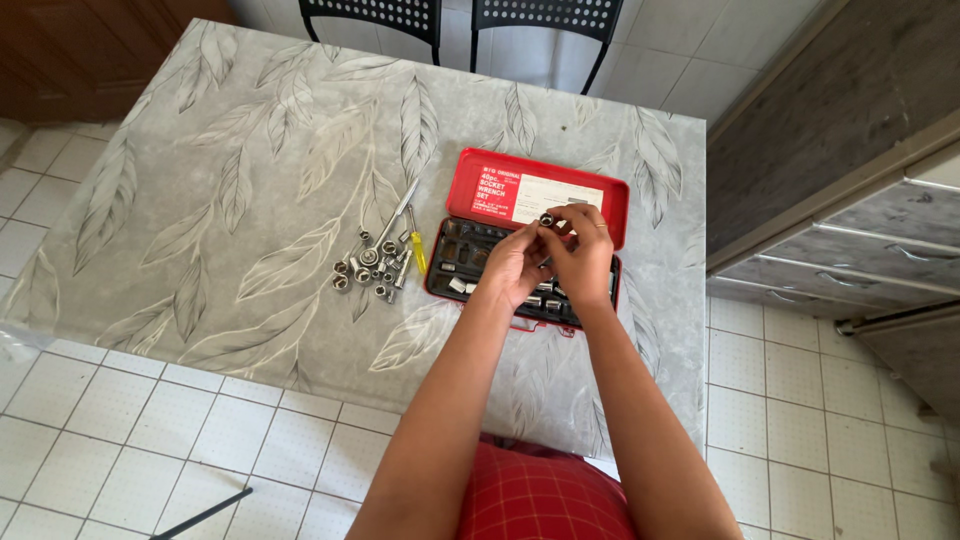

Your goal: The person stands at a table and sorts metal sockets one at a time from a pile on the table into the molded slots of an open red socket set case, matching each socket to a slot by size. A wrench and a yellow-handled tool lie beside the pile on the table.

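Both hands, left hand and right hand, pinch 1 socket over the red case.

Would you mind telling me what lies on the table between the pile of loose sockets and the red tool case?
In the head view, a yellow-handled screwdriver lies between the loose sockets and the red tool case; otherwise the table is bare there.

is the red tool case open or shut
Open. The red case lies on the table with its lid folded back flat, and the dark tray of sockets shows beneath both hands.
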